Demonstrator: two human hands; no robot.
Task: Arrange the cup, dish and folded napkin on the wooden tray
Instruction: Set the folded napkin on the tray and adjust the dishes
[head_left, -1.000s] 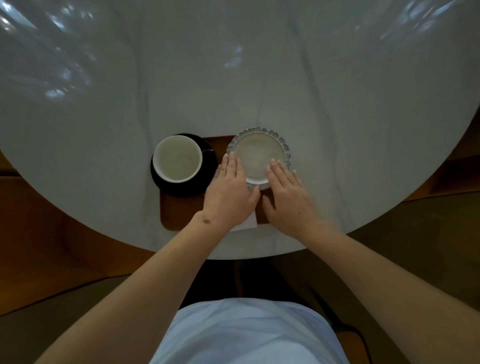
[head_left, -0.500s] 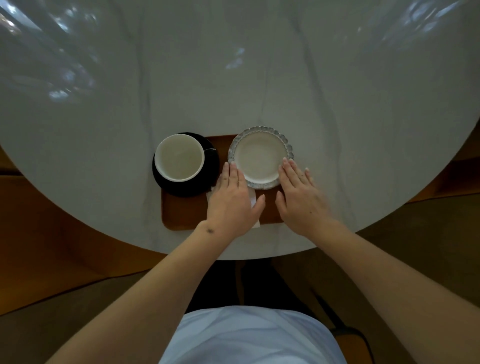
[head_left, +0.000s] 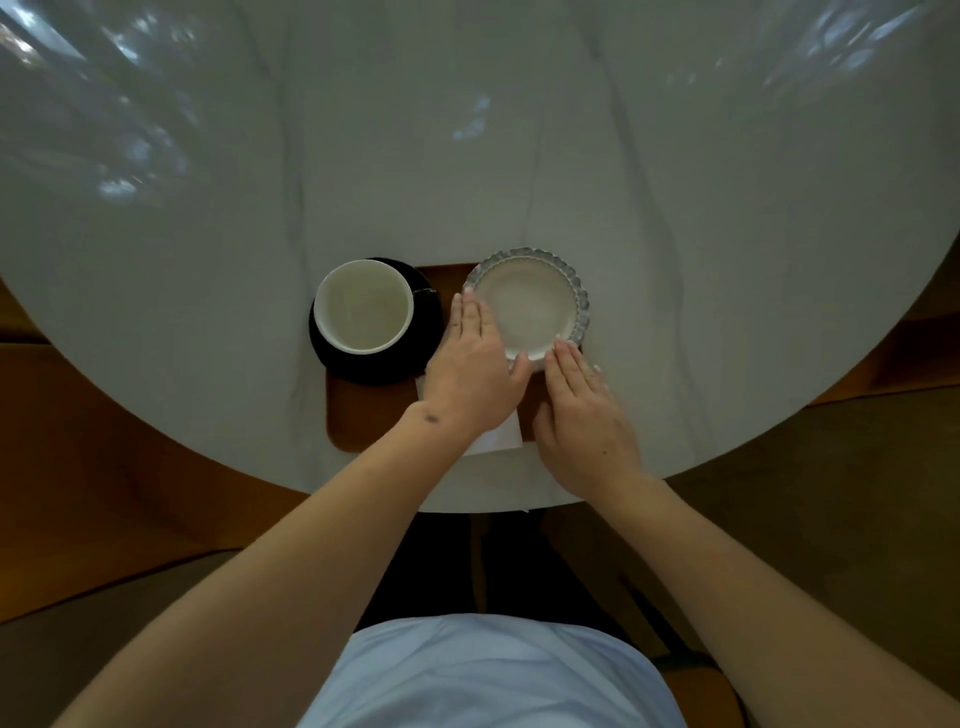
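On the brown wooden tray (head_left: 363, 421), the white cup (head_left: 363, 305), scalloped glass dish (head_left: 530, 304) and white folded napkin (head_left: 496, 439) (mostly hidden) look placed; flat-fingered left hand (head_left: 472, 374) and right hand (head_left: 584, 415) fine-tune the dish.

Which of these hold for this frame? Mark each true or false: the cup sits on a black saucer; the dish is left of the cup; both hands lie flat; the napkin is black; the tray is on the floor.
1. The cup sits on a black saucer. True.
2. The dish is left of the cup. False: it is to the right.
3. The left hand and right hand lie flat, fingers straight. True.
4. The napkin is black. False: it is white.
5. The wooden tray is on the floor. False: it lies on the table.
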